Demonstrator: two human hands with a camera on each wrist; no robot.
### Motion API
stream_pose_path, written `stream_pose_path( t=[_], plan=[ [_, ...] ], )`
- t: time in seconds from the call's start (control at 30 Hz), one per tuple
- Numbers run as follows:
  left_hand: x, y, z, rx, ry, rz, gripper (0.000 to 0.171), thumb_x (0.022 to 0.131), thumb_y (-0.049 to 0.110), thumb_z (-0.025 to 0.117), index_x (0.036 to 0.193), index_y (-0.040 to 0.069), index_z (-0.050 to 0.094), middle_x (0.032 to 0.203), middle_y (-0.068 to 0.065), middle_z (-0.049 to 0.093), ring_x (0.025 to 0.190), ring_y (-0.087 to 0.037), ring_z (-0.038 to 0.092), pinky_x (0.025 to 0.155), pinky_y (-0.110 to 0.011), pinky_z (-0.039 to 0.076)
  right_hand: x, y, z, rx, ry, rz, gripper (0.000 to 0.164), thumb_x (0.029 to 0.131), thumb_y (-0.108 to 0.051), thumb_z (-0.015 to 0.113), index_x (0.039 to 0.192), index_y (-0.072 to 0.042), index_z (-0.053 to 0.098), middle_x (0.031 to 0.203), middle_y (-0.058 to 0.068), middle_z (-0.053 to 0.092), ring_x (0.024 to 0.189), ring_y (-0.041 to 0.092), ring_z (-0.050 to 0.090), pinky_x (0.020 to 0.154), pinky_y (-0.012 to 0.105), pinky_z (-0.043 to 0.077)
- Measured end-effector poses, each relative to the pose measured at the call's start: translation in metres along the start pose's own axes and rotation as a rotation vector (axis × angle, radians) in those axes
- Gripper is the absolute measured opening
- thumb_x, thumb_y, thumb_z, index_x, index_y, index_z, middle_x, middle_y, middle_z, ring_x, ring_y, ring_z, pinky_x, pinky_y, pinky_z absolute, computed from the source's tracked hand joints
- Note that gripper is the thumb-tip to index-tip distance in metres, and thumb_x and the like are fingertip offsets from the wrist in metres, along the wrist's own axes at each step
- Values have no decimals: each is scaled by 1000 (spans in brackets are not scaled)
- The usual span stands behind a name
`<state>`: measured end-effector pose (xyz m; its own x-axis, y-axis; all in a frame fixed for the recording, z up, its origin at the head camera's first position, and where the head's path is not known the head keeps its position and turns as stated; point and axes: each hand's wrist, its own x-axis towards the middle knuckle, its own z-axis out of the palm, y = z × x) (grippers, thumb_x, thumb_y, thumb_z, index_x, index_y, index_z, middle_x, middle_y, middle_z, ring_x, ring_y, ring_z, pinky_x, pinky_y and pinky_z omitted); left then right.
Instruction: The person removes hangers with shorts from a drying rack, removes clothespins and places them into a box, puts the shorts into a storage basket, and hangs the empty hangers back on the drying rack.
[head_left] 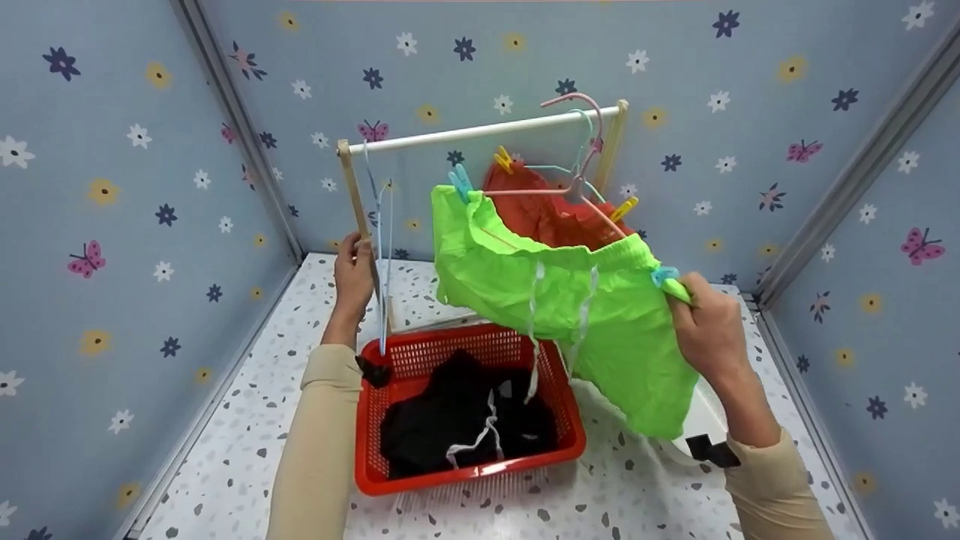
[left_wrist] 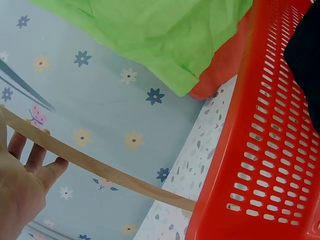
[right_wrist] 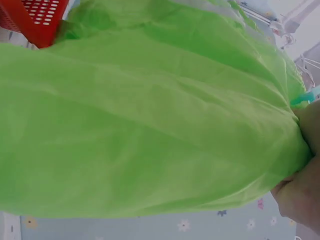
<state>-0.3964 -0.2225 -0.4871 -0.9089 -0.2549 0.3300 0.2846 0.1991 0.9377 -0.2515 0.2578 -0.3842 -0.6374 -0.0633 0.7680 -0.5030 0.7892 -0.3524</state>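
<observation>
Bright green shorts [head_left: 570,315] with white drawstrings hang from a pink hanger [head_left: 525,193]. Blue clothespins [head_left: 460,182] clip the waistband at both ends. My right hand [head_left: 709,322] grips the waistband's right corner beside one clothespin; in the right wrist view the green cloth fills most of the picture. The hanger's hook overlaps the right end of the white rail [head_left: 480,133] in the head view. My left hand [head_left: 354,274] holds the left wooden post [left_wrist: 100,167] of the small rack, with its fingers against the wood.
Behind the green shorts, a red-orange garment [head_left: 532,206] hangs on a mint hanger with yellow clothespins [head_left: 624,209]. Blue hangers [head_left: 380,255] hang at the rail's left end. A red basket [head_left: 577,442] with black clothing [head_left: 450,427] stands in front. Flowered walls surround the speckled table [head_left: 225,465].
</observation>
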Motion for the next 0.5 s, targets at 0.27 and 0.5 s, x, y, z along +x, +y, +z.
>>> stream_pose_path(
  t=[0.27,0.5],
  plan=[
    [2,-3,4,-13,5,18,49,105,36,40,144,6,42,119,-22,50,109,-37,50,89,-45,40,-5,0,-20,45,-52,-110,32,89,5,63,69,-8,41,60,-2,33,52,13,31,49,24,27],
    [5,-6,-2,7,1,-41,56,102,43,39,145,8,40,123,-20,48,110,-31,49,92,-45,41,-14,-3,-15,137,-73,-193,25,85,7,62,71,-9,49,61,-5,40,52,9,37,46,22,31]
  ],
)
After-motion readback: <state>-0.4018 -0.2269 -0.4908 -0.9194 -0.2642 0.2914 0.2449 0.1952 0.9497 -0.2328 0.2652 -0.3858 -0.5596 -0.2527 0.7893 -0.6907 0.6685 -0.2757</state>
